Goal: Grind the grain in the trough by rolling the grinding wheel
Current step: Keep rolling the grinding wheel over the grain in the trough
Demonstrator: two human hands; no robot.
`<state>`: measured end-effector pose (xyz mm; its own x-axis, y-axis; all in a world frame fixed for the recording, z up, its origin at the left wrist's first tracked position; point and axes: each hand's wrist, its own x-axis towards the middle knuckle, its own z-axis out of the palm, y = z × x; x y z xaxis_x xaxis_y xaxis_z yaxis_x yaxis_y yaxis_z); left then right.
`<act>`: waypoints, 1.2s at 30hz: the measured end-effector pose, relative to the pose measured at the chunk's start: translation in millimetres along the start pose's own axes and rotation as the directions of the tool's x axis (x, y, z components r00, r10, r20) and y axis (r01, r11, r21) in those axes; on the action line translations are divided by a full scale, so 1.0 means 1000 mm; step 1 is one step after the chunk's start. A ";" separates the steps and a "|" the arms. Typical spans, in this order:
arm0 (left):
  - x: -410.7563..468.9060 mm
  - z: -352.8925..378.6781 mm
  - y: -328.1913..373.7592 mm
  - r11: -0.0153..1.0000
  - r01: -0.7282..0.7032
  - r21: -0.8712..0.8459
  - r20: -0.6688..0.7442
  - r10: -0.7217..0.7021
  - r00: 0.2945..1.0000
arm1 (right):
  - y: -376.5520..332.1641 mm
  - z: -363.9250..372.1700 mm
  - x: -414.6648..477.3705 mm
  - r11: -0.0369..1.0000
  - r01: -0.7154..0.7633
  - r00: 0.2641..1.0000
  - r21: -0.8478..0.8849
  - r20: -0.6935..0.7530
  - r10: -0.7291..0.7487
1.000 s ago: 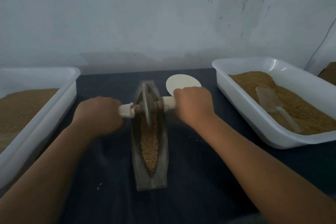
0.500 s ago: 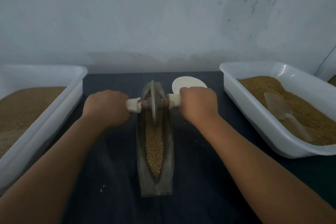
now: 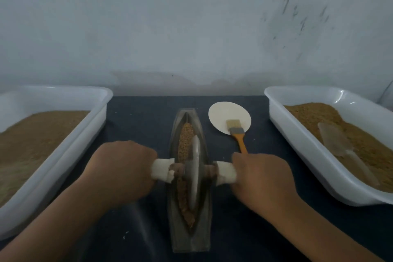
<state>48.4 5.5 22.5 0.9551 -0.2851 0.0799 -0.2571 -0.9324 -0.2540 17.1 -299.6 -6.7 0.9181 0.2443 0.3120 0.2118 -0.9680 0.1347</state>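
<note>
- On the dark cloth (image 3: 146, 125) in front of us lies the trough (image 3: 191, 238), a long boat-shaped vessel running away from us, its narrow far tip toward the wall (image 3: 191, 27).
- Our left hand (image 3: 119, 174) is curled tight round the white-wrapped left end of the axle (image 3: 162, 169); the fingers are folded under, knuckles up.
- Our right hand (image 3: 261, 181) is wrapped the same way round the right end, also closed fully on its white wrapping.
- Between our hands the grinding wheel (image 3: 194, 174) stands on edge in the trough's channel, roughly at mid-length and leaning slightly — its rim sunk among the grain (image 3: 186, 140).
- Grain shows as a pale, pebbly strip beyond the wheel and as a darker brown strip on our side, running to the near tip of the channel.
- Just right of the trough's far end sits a round white disc (image 3: 223, 115), with a brush (image 3: 236, 134) lying bristles-first on it, its orange handle pointing back toward our right hand.
- Left of us stands a white tub (image 3: 85, 125) of brown meal; well apart on the right is a second white tub (image 3: 297, 140), also filled, with a clear scoop (image 3: 336, 142) resting on the heap.
</note>
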 end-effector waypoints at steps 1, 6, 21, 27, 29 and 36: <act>0.004 0.001 0.000 1.000 0.005 0.000 -0.009 -0.005 1.000 | 0.001 0.002 0.002 1.000 0.004 1.000 -0.021 0.011 -0.004; 0.051 0.015 -0.007 0.987 0.106 -0.118 -0.003 -0.107 0.994 | -0.004 0.013 0.069 0.994 -0.048 0.995 -0.094 -0.093 0.039; 0.008 0.005 -0.007 0.998 -0.038 -0.054 0.063 0.041 0.997 | 0.000 -0.003 0.014 1.000 0.005 0.997 0.024 0.075 -0.007; 0.063 0.008 -0.005 0.992 0.106 -0.068 -0.077 -0.111 0.991 | -0.002 0.021 0.082 0.994 -0.104 0.994 -0.016 0.014 0.104; 0.082 0.007 -0.007 0.984 0.145 -0.104 -0.094 -0.155 0.983 | -0.003 0.024 0.110 0.990 -0.136 0.990 -0.033 -0.029 0.135; 0.060 -0.003 -0.008 0.994 0.012 -0.112 0.073 -0.004 0.997 | 0.001 0.020 0.074 0.996 -0.084 0.996 0.016 0.033 0.084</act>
<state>107.9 -4.5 32.0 0.9643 -0.2646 0.0099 -0.2605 -0.9547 -0.1436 91.7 -283.3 -2.7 0.9433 0.1604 0.2906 0.1389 -0.9859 0.0932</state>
